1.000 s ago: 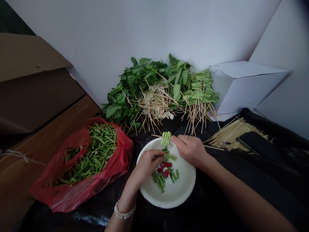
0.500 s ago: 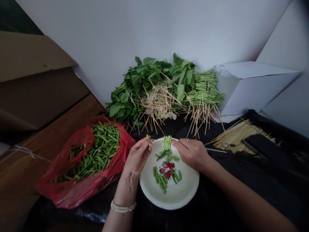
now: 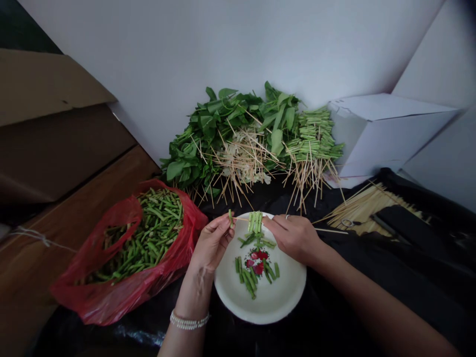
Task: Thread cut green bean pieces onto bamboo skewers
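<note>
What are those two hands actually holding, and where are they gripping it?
The left hand pinches a short green bean piece between thumb and forefinger. The right hand grips a wooden skewer in its fingers, with cut bean pieces threaded on it.

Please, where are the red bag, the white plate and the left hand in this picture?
Red bag (image 3: 98, 302), head view, on its lower front side.
White plate (image 3: 260, 306), head view, on its bare lower rim.
Left hand (image 3: 211, 243), head view, on the hand's middle.

I have both hands in view, close together. Left hand (image 3: 211, 244): turned inward, fingertips (image 3: 224, 221) pinched against the thumb, bead bracelet (image 3: 189, 321) on the wrist. Right hand (image 3: 295, 237): palm down, fingers pointing left, right forearm (image 3: 357, 282) extending from lower right.
</note>
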Tool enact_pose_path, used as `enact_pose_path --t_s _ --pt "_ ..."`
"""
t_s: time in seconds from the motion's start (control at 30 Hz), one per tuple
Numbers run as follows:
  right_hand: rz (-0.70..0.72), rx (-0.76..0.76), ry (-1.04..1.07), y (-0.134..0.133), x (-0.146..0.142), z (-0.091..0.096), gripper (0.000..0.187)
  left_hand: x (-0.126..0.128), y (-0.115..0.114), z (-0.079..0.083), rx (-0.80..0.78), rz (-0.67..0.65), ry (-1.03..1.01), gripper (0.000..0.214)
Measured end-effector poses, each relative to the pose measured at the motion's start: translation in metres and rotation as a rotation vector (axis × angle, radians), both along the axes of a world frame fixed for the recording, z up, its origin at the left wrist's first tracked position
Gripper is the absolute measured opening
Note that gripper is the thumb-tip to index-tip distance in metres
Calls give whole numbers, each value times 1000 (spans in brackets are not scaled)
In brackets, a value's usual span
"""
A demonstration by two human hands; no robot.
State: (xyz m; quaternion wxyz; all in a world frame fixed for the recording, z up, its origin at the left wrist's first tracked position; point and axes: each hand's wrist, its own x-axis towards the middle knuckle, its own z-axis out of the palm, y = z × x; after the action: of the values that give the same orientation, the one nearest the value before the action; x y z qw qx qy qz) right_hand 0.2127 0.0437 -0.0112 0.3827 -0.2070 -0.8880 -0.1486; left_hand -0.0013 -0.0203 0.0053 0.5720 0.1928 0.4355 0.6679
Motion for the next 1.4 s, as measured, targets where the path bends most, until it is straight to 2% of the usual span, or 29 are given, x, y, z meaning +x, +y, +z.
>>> enact_pose_path --t_s 0.23,0.43,0.7,0.8,0.87,0.97,1.07,1.17,1.23,1.3,1.4 --pt "23 -15 -34 -3 -3 -4 27 4 -3 0 -58 -94 68 31" --pt "4 -16 -39 -3 -4 -5 26 8 -3 1 -48 -54 98 30" --pt "28 1 -34 -5 -6 -6 27 13 -5 -1 -17 -154 304 23" --pt "13 8 -22 -3 -4 -3 24 9 -10 3 -13 -218 547 21" --pt "-2 5 -14 0 -2 -1 24 6 -15 8 -8 -319 843 15" --pt "-27 3 -14 2 0 1 24 1 -25 14 55 -570 1349 17" --pt "-29 13 -18 2 0 0 23 0 -32 16 120 -812 1680 32" --pt "-35 10 -27 1 -2 -1 21 5 -34 14 166 -952 1806 36" --pt "-44 2 -36 0 -2 -1 21 11 -33 11 194 -990 1840 34" --pt "-43 0 -39 1 -2 -2 22 18 -31 7 201 -978 1881 30" --pt "-36 -3 -39 1 -2 -3 23 27 -27 1 179 -888 1916 21"
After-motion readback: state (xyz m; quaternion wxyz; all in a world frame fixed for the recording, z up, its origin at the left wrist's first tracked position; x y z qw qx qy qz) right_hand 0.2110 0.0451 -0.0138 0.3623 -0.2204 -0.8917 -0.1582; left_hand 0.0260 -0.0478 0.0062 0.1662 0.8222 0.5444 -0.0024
